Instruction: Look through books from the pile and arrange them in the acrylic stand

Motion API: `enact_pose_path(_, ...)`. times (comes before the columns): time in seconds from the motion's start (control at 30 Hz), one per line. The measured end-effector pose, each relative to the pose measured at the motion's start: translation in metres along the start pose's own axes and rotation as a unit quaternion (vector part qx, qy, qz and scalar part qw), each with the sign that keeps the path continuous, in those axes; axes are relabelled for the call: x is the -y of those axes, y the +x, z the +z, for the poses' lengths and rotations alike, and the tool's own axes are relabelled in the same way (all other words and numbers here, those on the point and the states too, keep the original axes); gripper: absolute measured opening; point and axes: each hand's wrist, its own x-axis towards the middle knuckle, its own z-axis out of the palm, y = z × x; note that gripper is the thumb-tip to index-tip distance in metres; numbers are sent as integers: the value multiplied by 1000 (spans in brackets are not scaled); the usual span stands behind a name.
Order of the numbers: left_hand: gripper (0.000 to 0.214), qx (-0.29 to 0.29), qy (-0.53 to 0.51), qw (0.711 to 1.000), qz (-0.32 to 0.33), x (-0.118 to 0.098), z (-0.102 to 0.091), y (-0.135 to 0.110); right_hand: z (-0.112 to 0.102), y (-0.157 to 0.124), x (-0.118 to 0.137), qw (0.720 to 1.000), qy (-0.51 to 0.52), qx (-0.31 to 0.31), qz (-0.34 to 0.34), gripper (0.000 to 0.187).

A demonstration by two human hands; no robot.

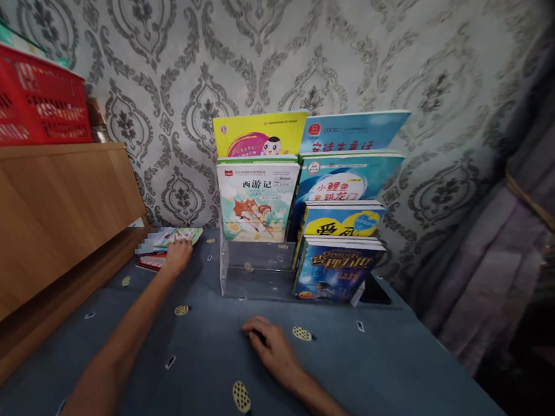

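Two hands: left hand (178,254) on book pile (162,241), grip unclear; right hand (274,352) empty, palm down. One-handed drag could scatter loose pile.

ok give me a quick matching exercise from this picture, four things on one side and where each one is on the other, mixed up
Things
1 left hand
2 right hand
3 red basket
4 yellow book

Places
a on top of the wooden cabinet
b back row of the clear stand
c resting on the blue cloth
d on the pile of books lying flat

Pairs: 1-d, 2-c, 3-a, 4-b
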Motion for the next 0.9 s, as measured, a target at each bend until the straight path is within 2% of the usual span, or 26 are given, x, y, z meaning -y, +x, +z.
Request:
enact_pose_path(0.17,43,7,23,1000,19,10,-10,-51,-1,2,2,1000,-6,8,10,26)
enact_pose_path(0.47,51,36,-2,997,67,9,-24,-135,1,1,3,1000,-14,-4,1,27)
enact_pose_path(0.7,59,65,-63,988,125,28,-20,-226,1,2,6,1000,-28,1,-1,28)
enact_pose_path(0.8,57,51,-73,980,179,34,-22,-264,1,2,6,1000,-27,5,-2,28)
enact_pose_path(0.9,45,39,-103,973,202,34,-32,-286,1,2,5,1000,-26,9,-5,28)
